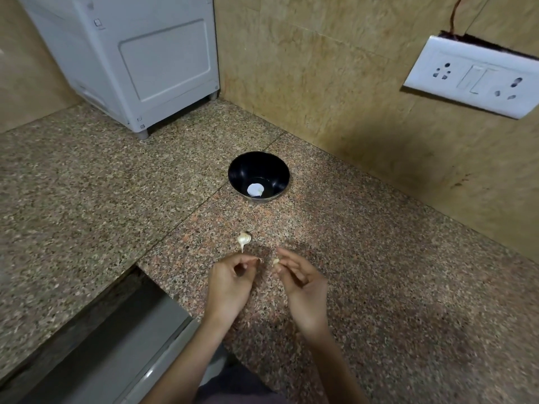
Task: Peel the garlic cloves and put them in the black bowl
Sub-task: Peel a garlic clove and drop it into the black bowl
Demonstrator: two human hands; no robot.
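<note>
A black bowl [259, 176] stands on the granite counter near the wall, with a white round patch on its bottom. A garlic bulb piece [243, 239] with a stem lies on the counter between the bowl and my hands. My right hand [300, 282] pinches a small garlic clove [276, 261] between thumb and fingertips. My left hand [230, 282] is curled beside it, thumb and forefinger pinched together on what looks like a tiny scrap of peel [259, 259]. The hands are a few centimetres apart, just above the counter.
A white appliance [140, 62] stands at the back left corner. A tiled wall runs along the right with a white socket plate [478, 78]. The counter edge drops to a grey cabinet front [116, 339] at lower left.
</note>
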